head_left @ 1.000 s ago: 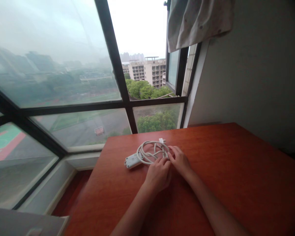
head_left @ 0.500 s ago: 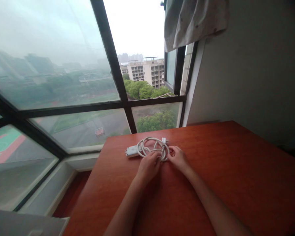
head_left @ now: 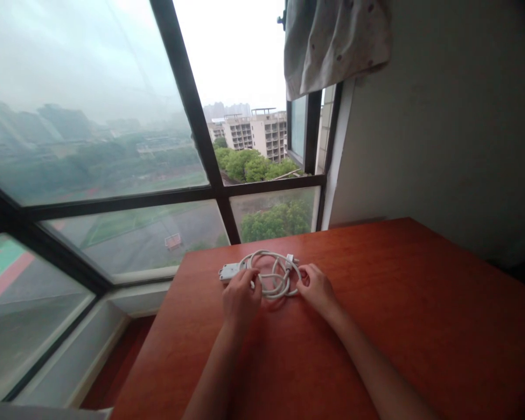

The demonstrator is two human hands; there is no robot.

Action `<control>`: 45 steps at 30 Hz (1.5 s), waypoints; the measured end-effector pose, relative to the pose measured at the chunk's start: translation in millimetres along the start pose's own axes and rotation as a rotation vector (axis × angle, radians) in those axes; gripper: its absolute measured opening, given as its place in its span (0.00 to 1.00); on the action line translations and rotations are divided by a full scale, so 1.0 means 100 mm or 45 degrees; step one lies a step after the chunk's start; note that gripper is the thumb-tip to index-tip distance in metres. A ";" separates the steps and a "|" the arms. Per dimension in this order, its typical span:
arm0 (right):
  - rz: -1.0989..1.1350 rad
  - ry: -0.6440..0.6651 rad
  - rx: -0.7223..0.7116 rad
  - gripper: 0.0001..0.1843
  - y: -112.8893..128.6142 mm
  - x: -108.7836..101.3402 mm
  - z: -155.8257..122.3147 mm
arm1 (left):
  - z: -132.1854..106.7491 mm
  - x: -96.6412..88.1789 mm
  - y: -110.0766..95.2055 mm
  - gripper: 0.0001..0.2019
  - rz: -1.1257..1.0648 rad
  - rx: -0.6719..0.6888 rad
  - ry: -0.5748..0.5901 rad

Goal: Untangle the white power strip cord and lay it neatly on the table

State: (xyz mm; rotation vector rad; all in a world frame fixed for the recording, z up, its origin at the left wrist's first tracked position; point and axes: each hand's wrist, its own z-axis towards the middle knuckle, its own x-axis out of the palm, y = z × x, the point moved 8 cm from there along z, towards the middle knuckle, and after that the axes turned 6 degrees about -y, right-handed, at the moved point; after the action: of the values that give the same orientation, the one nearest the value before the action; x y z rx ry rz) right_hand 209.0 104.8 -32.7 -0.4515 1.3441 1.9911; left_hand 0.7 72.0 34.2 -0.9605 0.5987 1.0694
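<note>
Nearest: left hand (head_left: 240, 298), fingers curled closed over the left edge of a coiled white cord (head_left: 275, 279); right hand (head_left: 317, 289), fingertips pinching the coil's right edge. The cord lies between both hands on a red-brown wooden table (head_left: 420, 303). Just beyond the left hand: white power strip (head_left: 228, 271). Beyond the right fingertips: plug (head_left: 290, 258). Farthest: dark-framed window (head_left: 188, 116), pale curtain (head_left: 332, 41).

table (head_left: 420, 309) open right of cord (head_left: 275, 279); window (head_left: 227, 217) close behind.
</note>
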 end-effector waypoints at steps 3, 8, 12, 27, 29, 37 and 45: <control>-0.036 0.018 0.012 0.11 -0.01 0.00 -0.01 | -0.08 0.08 -0.22 0.09 0.051 0.157 0.088; -0.072 0.000 0.003 0.08 0.01 0.00 -0.03 | -0.21 0.28 -0.50 0.10 0.087 0.322 0.282; -0.085 -0.088 -0.048 0.11 0.05 0.03 -0.08 | -0.23 0.39 -0.51 0.12 0.094 0.356 0.326; -0.149 -0.194 -0.232 0.25 0.10 0.15 -0.22 | -0.33 0.44 -0.55 0.11 0.209 0.411 0.342; -0.109 -0.189 -0.255 0.30 0.10 0.18 -0.23 | -0.32 0.45 -0.54 0.11 0.193 0.420 0.353; 0.090 -0.109 -0.230 0.42 0.13 0.20 -0.17 | -0.31 0.48 -0.52 0.10 0.127 0.389 0.392; 0.074 -0.168 -0.282 0.17 0.15 0.09 -0.13 | -0.32 0.42 -0.57 0.10 0.129 0.364 0.273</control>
State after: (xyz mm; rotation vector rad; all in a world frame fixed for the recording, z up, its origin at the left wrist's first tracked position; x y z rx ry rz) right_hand 191.1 92.6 -33.1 -0.3774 1.0727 2.1884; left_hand 70.3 53.4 5.5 -0.8046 0.9581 0.9444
